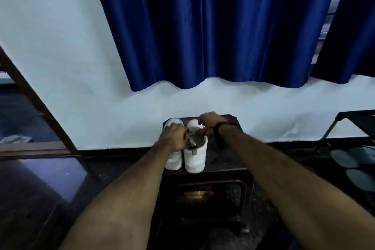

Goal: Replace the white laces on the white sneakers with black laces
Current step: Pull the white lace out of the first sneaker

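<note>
Lace (209,131), black, limp and light, loops just behind the right hand (211,121), whose fingers pinch near the sneaker (195,148) eyelets. Left hand (173,137) fingers curl on the tongue; best hold, judged: the stiff lace tip.

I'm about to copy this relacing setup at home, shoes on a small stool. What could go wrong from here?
The sneakers sit side by side on a small dark stool, heels at its near edge; a tug by the left hand or right hand might slide one off. The light is dim, so eyelets may be easy to miss. A dark lace loops by the right wrist and could snag.
</note>
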`<state>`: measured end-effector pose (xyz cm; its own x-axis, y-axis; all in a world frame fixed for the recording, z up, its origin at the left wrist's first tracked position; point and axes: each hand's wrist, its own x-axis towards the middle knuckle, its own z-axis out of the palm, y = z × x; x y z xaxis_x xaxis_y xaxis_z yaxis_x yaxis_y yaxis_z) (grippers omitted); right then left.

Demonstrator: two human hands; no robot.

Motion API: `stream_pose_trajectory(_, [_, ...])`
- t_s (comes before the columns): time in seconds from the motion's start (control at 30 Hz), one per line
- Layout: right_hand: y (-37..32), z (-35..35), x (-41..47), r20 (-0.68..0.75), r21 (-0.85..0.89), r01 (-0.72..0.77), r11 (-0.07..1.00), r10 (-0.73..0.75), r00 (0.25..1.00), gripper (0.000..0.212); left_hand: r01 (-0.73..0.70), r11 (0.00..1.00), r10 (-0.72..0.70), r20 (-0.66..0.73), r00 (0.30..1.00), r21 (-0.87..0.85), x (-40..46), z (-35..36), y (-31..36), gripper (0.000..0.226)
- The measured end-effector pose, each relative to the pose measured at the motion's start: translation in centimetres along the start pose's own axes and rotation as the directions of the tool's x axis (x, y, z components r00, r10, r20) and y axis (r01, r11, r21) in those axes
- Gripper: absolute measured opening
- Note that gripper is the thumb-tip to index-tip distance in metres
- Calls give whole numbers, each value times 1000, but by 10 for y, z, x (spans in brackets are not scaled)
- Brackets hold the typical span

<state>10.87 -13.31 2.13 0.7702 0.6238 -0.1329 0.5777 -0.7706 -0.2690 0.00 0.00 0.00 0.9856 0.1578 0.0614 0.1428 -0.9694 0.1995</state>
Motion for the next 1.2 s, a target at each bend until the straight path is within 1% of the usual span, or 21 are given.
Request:
stream_pose_trajectory(0.1, [-6, 17, -16, -16, 41, -82, 996, 82, 996, 49, 8, 990, 7, -102, 995, 141, -6, 6, 7, 30])
stream_pose_trajectory(0.2, [-7, 32, -27, -101, 113, -159, 981, 171, 980, 45, 116, 978, -74, -231, 970, 174, -5, 7, 18, 26])
stream_pose_trajectory(0.27, [0, 38, -31, -183, 196, -182, 964, 218, 959, 39, 161, 982, -129, -278, 952, 95, 0, 11, 18, 23])
stream_pose_trajectory(0.33, [6, 44, -35, -207, 359, -222, 907, 309, 928, 28, 189, 959, -241, -258, 936, -210, 0, 10, 19, 20])
stream_pose_trajectory(0.4, [11, 48, -37, -234, 524, -234, 819, 402, 885, 21, 213, 827, -337, -154, 929, -521, 2, 2, 17, 23])
stream_pose_trajectory(0.47, [19, 49, -35, -238, 647, -187, 739, 429, 871, 14, 236, 607, -416, -51, 908, -759, 2, -10, 16, 21])
stream_pose_trajectory(0.53, [26, 48, -32, -200, 746, -141, 651, 421, 885, 13, 210, 377, -442, 24, 897, -902, 3, -22, 13, 29])
stream_pose_trajectory(0.57, [29, 46, -30, -162, 796, -134, 590, 422, 892, 13, 181, 294, -440, 35, 897, -938, 4, -27, 10, 32])
stream_pose_trajectory(0.63, [33, 38, -25, -87, 902, -100, 421, 403, 911, 13, 159, 197, -496, 42, 867, -968, 8, -34, 3, 33])
stream_pose_trajectory(0.67, [35, 34, -23, -75, 934, -70, 350, 384, 921, 14, 193, 231, -558, 33, 829, -953, 10, -36, -1, 36])
stream_pose_trajectory(0.73, [37, 21, -20, -79, 943, -45, 330, 354, 932, 20, 416, 460, -679, -9, 734, -785, 12, -38, -13, 51])
stream_pose_trajectory(0.77, [39, 15, -20, -91, 936, -39, 351, 346, 934, 20, 542, 585, -704, -47, 708, -604, 11, -37, -19, 58])
stream_pose_trajectory(0.8, [41, 7, -19, -99, 925, -37, 377, 336, 936, 20, 614, 692, -689, -94, 718, -381, 10, -37, -23, 57])
stream_pose_trajectory(0.83, [42, 0, -19, -105, 914, -36, 405, 320, 942, 18, 622, 764, -643, -126, 755, -172, 7, -37, -23, 51])
stream_pose_trajectory(0.87, [43, -8, -19, -113, 897, -35, 441, 306, 945, 16, 584, 811, -582, -143, 800, -28, 5, -35, -22, 45])
stream_pose_trajectory(0.9, [44, -15, -20, -130, 874, -31, 485, 295, 947, 12, 528, 849, -517, -159, 841, 31, 4, -33, -19, 40])
stream_pose_trajectory(0.97, [44, -29, -24, -176, 807, -18, 590, 270, 947, 8, 386, 922, -380, -205, 902, -10, 5, -27, -11, 34])
stream_pose_trajectory(1.03, [46, -40, -30, -176, 703, -24, 711, 207, 962, 16, 236, 967, -252, -223, 942, -95, 9, -22, 3, 28])
stream_pose_trajectory(1.07, [49, -41, -32, -110, 629, -44, 776, 145, 983, 17, 193, 973, -212, -174, 962, -123, 10, -19, 11, 28])
stream_pose_trajectory(1.13, [54, -37, -36, 192, 482, -109, 870, 16, 981, 19, 123, 988, -127, -39, 991, -95, 14, -10, 27, 32])
stream_pose_trajectory(1.2, [53, -27, -42, 502, 243, -156, 957, 13, 865, 16, 56, 998, -57, 31, 998, 18, 19, 0, 37, 30])
